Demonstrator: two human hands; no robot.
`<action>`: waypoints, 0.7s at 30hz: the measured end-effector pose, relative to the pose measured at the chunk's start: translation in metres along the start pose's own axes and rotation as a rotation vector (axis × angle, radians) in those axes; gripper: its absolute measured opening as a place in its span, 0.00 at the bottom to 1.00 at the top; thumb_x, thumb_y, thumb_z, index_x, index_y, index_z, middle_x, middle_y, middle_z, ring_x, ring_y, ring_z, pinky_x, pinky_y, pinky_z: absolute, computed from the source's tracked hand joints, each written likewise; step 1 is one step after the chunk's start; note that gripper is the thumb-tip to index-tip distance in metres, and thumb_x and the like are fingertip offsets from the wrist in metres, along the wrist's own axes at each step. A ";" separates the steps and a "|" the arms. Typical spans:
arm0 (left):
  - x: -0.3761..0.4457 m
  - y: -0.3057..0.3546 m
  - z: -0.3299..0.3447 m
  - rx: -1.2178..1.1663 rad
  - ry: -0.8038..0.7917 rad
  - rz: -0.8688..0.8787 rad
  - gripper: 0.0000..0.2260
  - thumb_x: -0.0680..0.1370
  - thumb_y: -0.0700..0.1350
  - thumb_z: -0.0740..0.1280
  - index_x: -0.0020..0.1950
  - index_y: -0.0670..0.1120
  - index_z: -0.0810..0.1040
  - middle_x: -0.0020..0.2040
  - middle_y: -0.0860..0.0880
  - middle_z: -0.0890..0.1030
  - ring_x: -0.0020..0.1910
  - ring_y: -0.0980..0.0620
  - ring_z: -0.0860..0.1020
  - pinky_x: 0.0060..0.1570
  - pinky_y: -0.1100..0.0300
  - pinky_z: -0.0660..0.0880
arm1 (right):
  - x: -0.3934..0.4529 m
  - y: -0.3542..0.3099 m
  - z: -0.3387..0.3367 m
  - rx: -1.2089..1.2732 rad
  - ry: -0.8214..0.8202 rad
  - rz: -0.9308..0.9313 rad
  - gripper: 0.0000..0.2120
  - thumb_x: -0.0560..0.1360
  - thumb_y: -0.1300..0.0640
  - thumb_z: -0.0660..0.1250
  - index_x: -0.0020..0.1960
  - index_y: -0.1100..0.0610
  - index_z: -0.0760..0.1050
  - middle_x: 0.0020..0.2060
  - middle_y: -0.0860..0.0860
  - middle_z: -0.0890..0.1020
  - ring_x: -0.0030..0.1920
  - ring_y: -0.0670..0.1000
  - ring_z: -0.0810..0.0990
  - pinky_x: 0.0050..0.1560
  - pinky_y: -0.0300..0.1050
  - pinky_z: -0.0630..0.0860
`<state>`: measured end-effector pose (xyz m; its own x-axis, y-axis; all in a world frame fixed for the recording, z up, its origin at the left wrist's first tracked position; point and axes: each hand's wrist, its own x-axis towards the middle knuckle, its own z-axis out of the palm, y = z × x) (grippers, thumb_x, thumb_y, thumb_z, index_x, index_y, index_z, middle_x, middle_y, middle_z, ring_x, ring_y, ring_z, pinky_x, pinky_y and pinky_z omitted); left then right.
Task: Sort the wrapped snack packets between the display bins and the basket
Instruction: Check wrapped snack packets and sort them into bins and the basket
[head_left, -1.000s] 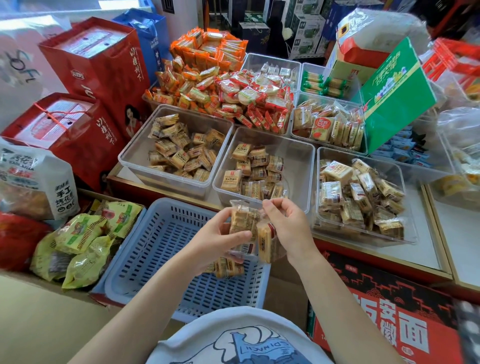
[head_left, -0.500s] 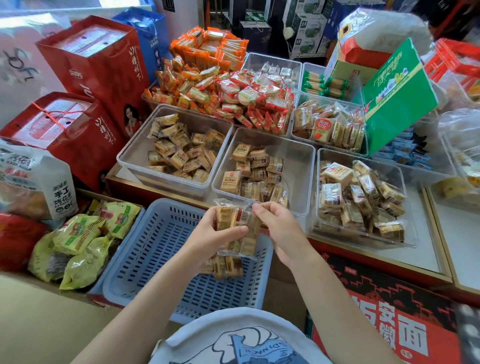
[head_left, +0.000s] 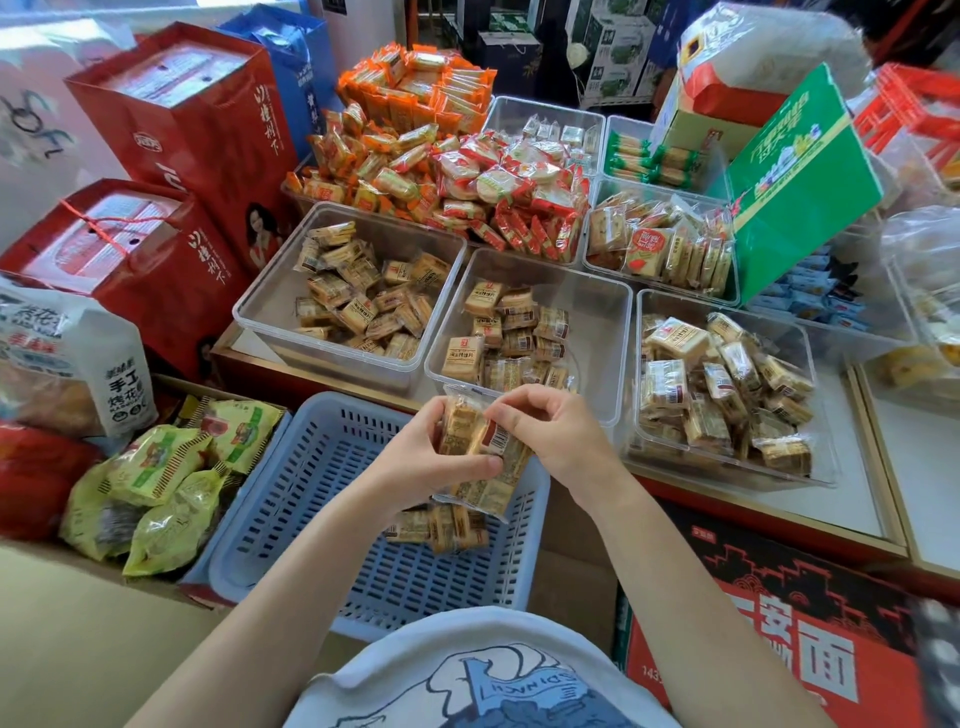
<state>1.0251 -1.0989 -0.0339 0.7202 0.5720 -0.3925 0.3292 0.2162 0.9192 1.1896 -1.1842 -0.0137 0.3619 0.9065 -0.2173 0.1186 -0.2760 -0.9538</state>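
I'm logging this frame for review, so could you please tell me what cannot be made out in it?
- How many packets the hands hold: head view, left hand and right hand cover most of them.
- Print on the held packets: too small.
- Packets in the basket: partly hidden beneath the held ones, count unclear.
- Objects at the lower right edge: blurred and cut off.

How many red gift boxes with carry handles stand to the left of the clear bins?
2. The tall red box stands at the back left, beside the blue bag; the lower red box sits in front of it. Others may be hidden outside the view.
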 end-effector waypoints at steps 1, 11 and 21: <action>0.001 0.000 0.000 0.009 0.008 -0.007 0.32 0.61 0.54 0.81 0.61 0.52 0.74 0.50 0.46 0.83 0.45 0.50 0.84 0.41 0.56 0.80 | 0.001 0.000 0.000 0.015 0.015 0.002 0.04 0.79 0.57 0.72 0.47 0.56 0.84 0.40 0.50 0.85 0.43 0.48 0.84 0.46 0.43 0.81; 0.005 0.002 0.002 0.189 -0.015 -0.077 0.31 0.63 0.61 0.80 0.60 0.53 0.74 0.50 0.51 0.84 0.46 0.55 0.84 0.46 0.60 0.80 | 0.003 0.003 0.005 0.105 0.186 -0.002 0.03 0.76 0.56 0.74 0.44 0.52 0.85 0.40 0.54 0.85 0.42 0.48 0.83 0.49 0.50 0.83; 0.017 0.006 -0.002 -0.307 0.410 -0.144 0.40 0.69 0.63 0.77 0.72 0.45 0.67 0.57 0.42 0.83 0.48 0.46 0.86 0.35 0.55 0.80 | -0.004 0.013 0.014 0.071 -0.005 0.054 0.16 0.71 0.52 0.79 0.52 0.54 0.76 0.41 0.49 0.80 0.41 0.44 0.78 0.44 0.37 0.77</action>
<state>1.0386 -1.0864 -0.0353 0.3627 0.7684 -0.5273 0.1690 0.5022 0.8481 1.1768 -1.1869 -0.0281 0.3615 0.8925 -0.2697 0.0334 -0.3015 -0.9529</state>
